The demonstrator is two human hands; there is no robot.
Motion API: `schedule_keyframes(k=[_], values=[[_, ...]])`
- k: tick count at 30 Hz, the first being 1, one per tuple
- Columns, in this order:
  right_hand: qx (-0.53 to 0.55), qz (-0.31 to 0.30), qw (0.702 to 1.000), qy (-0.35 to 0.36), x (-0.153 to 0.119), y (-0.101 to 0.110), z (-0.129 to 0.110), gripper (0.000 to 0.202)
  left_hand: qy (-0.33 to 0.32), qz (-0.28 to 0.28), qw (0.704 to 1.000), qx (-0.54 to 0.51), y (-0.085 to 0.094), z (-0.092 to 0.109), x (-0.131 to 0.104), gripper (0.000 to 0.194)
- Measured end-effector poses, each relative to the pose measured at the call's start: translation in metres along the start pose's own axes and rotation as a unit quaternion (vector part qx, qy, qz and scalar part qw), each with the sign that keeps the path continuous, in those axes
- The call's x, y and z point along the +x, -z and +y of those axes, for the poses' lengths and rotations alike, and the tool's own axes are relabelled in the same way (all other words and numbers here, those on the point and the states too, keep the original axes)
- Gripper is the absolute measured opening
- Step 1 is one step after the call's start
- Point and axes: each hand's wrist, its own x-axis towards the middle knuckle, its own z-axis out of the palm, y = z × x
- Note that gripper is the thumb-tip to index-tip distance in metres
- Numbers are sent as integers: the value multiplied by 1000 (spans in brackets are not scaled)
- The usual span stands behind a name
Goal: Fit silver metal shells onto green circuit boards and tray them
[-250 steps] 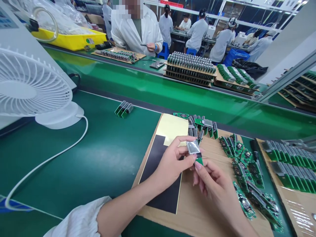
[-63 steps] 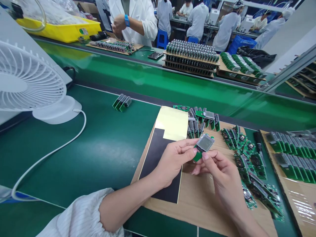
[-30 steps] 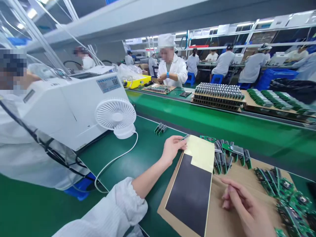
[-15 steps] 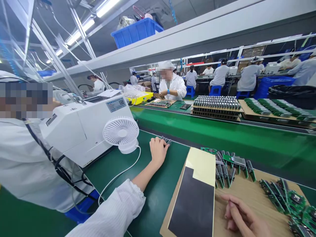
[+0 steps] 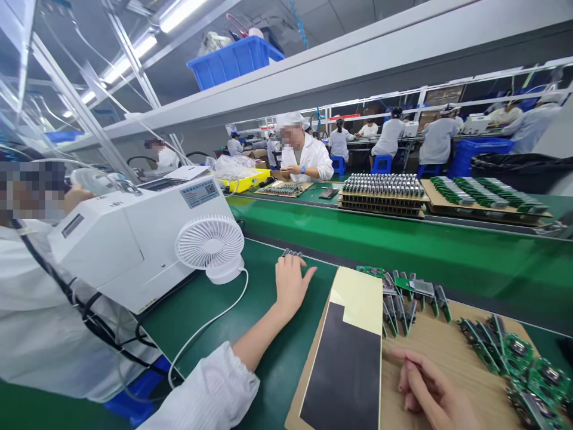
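Left hand (image 5: 292, 283): released posture, palm down over the dark green, smooth bench top (image 5: 264, 286), thumb spread to the right, well apart from the fingers. Fingers bent at the far edge, against a short row of upright boards (image 5: 292, 253) with grey, glossy upper edges. Fingertips hidden; whether they touch the boards cannot be told.

Right hand (image 5: 425, 388): near right, loosely curled, index finger pointing left, above tan, faintly creased cardboard (image 5: 403, 412). Nothing visible in its grasp; palm side partly hidden.

Between the hands, a flat rectangular sheet (image 5: 344, 370): matte black near part, pale yellow, smooth far part with a stepped boundary and thin pale edges. It lies on the left part of the cardboard.

Right of the yellow part, a leaning cluster of green boards (image 5: 405, 289) with grey rectangular screens. Farther right, loose circuit boards (image 5: 517, 358) overlap in a pile, some bearing round metallic parts.

Left side: white plastic fan (image 5: 212, 246), round ribbed grille, curved white cable; behind it a boxy white machine (image 5: 129, 239).

Far side, beyond the green glossy partition (image 5: 313, 230): stacked board-filled trays (image 5: 382, 194), a yellow bin (image 5: 250, 179) holding clear crumpled plastic, a person in a white coat (image 5: 308, 156).
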Motion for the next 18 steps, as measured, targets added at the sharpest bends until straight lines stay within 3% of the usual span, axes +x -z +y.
schedule_keyframes(k=[5,9,11,14,16,18], values=[[5,48,999,15,-1,-10,0,44,10,-168,973,-157,3,28,-16,40],[-50,134,986,82,-5,-19,-10,35,46,-279,907,-311,15,37,-22,44],[-144,202,951,183,-9,-17,-26,24,62,-322,860,-391,23,46,-30,44],[-292,275,831,385,-14,-11,-54,12,85,-337,801,-487,27,64,-51,43],[-349,275,784,432,-15,-8,-68,16,98,-332,774,-530,21,75,-68,40],[-384,260,779,422,-14,-7,-74,21,106,-336,750,-559,14,83,-83,37]])
